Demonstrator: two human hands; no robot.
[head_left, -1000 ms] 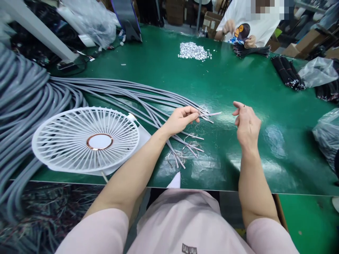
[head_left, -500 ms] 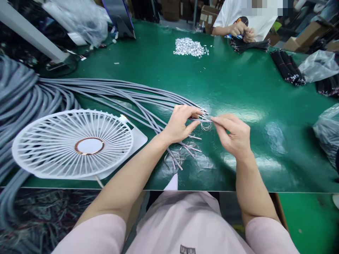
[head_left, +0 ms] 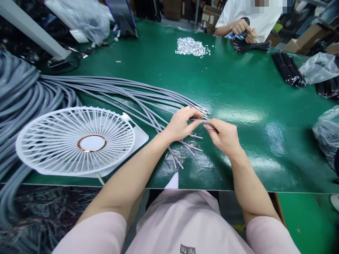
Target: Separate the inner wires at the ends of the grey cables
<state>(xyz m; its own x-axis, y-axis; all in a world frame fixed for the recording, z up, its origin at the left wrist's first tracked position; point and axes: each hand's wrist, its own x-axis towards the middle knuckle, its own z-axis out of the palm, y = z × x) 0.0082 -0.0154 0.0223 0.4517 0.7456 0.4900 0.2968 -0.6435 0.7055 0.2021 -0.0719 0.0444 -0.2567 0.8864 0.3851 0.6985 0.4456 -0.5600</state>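
Note:
My left hand (head_left: 183,123) is closed on a grey cable near its end, thumb and fingers pinching it above the table. The fingertips of my right hand (head_left: 222,135) pinch the tip of that same cable, close beside the left fingertips. Fine detail at the tip is hidden by my fingers. Behind my hands, a row of grey cables (head_left: 148,86) runs in from the left, their cut ends lying just past my left fingers. Nearer me, several more cable ends (head_left: 196,150) lie on the table with thin loose wire strands around them.
A white fan (head_left: 58,141) lies at the left, beside a big coil of grey cable (head_left: 18,81). Silvery scraps (head_left: 192,47) are heaped farther back. Across the green table (head_left: 238,84), a person handles black wires (head_left: 250,46). Wire bundles (head_left: 288,68) and plastic bags (head_left: 328,130) sit right.
My right hand has moved left, up against my left fingertips. The loop of thin wire strands that hung between my hands no longer shows. My left hand has hardly moved.

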